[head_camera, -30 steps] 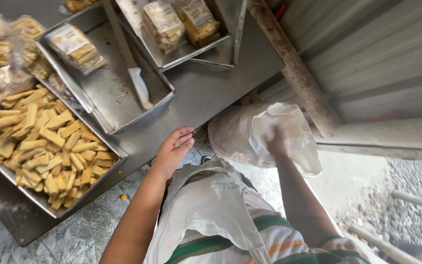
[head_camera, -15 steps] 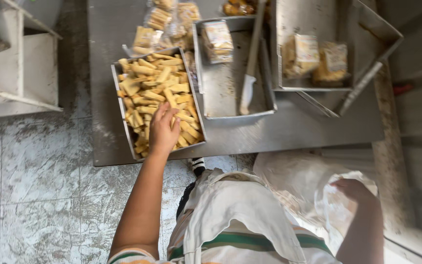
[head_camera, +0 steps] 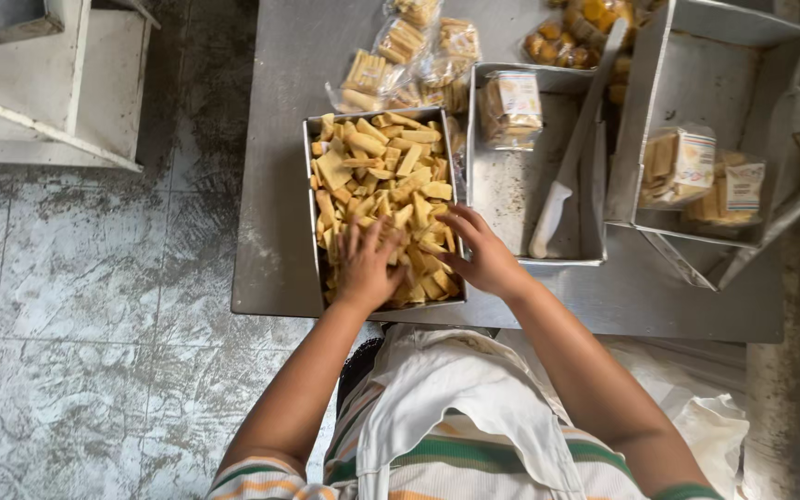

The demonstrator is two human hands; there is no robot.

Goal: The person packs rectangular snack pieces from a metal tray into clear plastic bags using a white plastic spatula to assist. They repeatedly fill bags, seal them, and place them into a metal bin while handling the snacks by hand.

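Note:
A metal tray (head_camera: 309, 185) full of yellow fried snack pieces (head_camera: 381, 176) stands on a steel table (head_camera: 280, 231). My left hand (head_camera: 366, 267) lies palm down on the pieces at the tray's near end, fingers spread. My right hand (head_camera: 476, 250) reaches in from the right, fingers apart on the pieces at the tray's near right corner. Neither hand visibly grips anything.
A second tray (head_camera: 585, 241) to the right holds a white-handled knife (head_camera: 562, 181) and a bagged snack pack (head_camera: 509, 106). Further right, a tilted tray (head_camera: 770, 93) holds two packs. Filled bags (head_camera: 400, 56) lie behind. A white plastic bag (head_camera: 710, 426) hangs at my right. A white stand (head_camera: 39, 83) is on the floor, left.
My right hand has left the white plastic bag and come onto the snack tray beside my left hand. The view has steadied above the table.

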